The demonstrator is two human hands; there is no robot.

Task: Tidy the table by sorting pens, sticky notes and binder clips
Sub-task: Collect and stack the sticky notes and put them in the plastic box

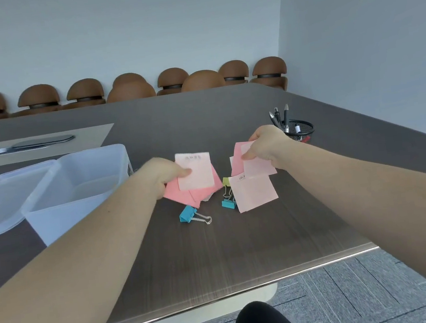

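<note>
Left hand (163,174): fingers closed on a fanned bunch of sticky notes (194,174), thumb pressed on the pale top sheet, darker pink sheets spread beneath
Right hand (267,143): fingers pinched on two more notes (254,161), a pale one over a pink one, held just above the worktop
Loose note (254,192): pale pink, flat on the worktop (219,255) below the right hand, well in from the near edge
Blue binder clip (189,213): on the worktop below the left hand's bunch, wire handles pointing right
Second blue clip (228,203): touching the loose note's left edge, with a green clip (226,181) just behind it
Pens (280,118): upright in a black mesh cup (301,129) behind the right hand, toward the right edge
Clear plastic box (79,184): left of the left hand, its lid (8,196) lying beside it toward the left edge
</note>
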